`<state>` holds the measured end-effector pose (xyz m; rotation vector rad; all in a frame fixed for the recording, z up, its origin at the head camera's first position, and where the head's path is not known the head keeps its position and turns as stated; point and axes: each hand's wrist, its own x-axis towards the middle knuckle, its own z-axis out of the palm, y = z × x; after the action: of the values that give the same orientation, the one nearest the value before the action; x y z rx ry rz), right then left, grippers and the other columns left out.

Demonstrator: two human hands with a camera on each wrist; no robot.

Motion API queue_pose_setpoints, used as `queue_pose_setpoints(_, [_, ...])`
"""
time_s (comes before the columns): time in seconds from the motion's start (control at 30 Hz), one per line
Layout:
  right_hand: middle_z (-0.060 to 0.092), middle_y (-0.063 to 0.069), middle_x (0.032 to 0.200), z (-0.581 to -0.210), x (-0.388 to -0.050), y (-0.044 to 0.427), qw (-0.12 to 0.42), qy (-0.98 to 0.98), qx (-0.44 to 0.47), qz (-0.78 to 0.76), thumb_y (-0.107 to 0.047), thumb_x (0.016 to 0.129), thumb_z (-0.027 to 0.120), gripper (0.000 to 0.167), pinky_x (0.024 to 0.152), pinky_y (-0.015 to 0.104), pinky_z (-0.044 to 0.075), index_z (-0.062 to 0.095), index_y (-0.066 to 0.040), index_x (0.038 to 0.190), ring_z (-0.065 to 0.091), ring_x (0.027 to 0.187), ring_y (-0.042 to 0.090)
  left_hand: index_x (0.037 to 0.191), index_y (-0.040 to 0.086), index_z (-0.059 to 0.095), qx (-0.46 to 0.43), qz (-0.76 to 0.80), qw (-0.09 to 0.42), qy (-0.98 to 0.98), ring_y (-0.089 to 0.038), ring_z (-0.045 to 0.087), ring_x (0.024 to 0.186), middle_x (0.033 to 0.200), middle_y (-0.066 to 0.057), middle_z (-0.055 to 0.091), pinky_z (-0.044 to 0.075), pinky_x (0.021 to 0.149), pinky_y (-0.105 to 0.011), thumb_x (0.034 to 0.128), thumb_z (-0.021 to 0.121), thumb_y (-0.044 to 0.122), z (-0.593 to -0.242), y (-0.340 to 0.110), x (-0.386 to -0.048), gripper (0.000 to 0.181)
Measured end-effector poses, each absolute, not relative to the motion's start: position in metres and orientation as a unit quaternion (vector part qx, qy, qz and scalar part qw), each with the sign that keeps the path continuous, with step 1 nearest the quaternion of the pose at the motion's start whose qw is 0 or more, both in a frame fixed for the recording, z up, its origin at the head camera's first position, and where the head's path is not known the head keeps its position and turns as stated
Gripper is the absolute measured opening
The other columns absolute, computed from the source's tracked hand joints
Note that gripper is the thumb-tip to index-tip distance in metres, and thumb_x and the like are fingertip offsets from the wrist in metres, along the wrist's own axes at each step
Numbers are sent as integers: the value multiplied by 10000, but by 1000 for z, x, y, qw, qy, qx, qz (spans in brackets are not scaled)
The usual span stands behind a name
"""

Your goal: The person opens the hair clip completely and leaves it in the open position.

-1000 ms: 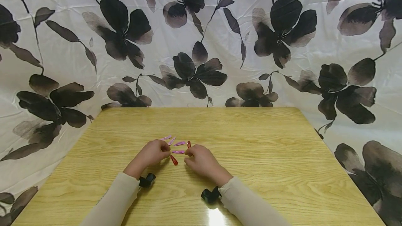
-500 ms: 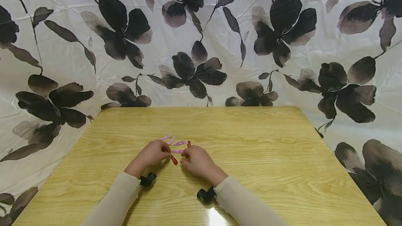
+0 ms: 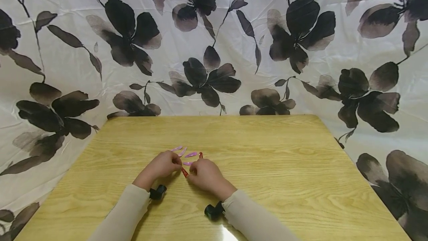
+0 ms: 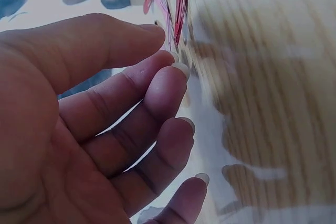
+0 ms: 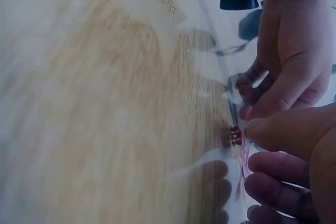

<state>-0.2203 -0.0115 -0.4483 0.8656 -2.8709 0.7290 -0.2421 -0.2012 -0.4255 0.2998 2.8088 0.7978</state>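
Observation:
A red snap hair clip (image 3: 185,173) lies on the table between the two hands in the head view. My left hand (image 3: 165,164) rests at its far end with loosely bent fingers; in the left wrist view the thumb and index fingertips (image 4: 169,57) sit close to the clip's tip, and contact is unclear. At the near end is my right hand (image 3: 207,176), its thumb close to or touching the red clip (image 5: 236,135) in the right wrist view, the other fingers apart from it. A pink hair clip (image 3: 187,163) lies just beyond, partly covered by the right hand.
Farther back on the wooden table (image 3: 267,159) lie several more pink clips, one of them a pink clip (image 3: 191,154) in the middle. A second red clip (image 3: 201,155) stands out behind the right hand. A floral cloth (image 3: 214,29) hangs behind the table.
My right hand has moved left and a little nearer, from beside the pink clip to the near end of the red clip. The left hand and the clips stay nearly where they were.

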Motion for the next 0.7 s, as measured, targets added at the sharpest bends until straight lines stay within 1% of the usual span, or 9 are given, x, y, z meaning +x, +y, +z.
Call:
queue_pose_setpoints(0.13, [629, -90, 702, -449, -220, -14, 27, -935, 272, 225, -301, 821, 716, 134, 586, 205, 405, 713, -171, 789, 507, 646, 58, 802, 94, 698, 102, 269, 107, 952, -139, 493, 628, 731, 10, 620, 396, 569, -269, 827, 690, 123, -427, -201, -243, 40])
queue_pose_setpoints(0.37, [616, -99, 679, -449, -222, -16, 27, -941, 268, 206, -360, 811, 731, 174, 533, 210, 382, 709, -191, 775, 500, 625, 60, 794, 102, 688, 89, 272, 116, 951, -139, 491, 599, 692, 11, 584, 388, 542, -265, 829, 693, 120, -429, -198, -245, 40])
queue_pose_setpoints(0.53, [592, -97, 642, -448, -222, -18, 25, -940, 269, 207, -337, 811, 734, 171, 500, 211, 361, 694, -189, 734, 475, 581, 59, 796, 92, 683, 90, 271, 115, 951, -136, 493, 585, 671, 7, 573, 392, 530, -263, 831, 696, 118, -430, -198, -245, 46])
queue_pose_setpoints(0.7, [607, -100, 662, -448, -222, -18, 18, -940, 266, 211, -286, 819, 730, 117, 504, 204, 369, 704, -193, 752, 479, 581, 50, 786, 93, 675, 87, 271, 115, 952, -134, 492, 582, 662, 7, 568, 389, 528, -258, 838, 689, 117, -430, -197, -245, 59])
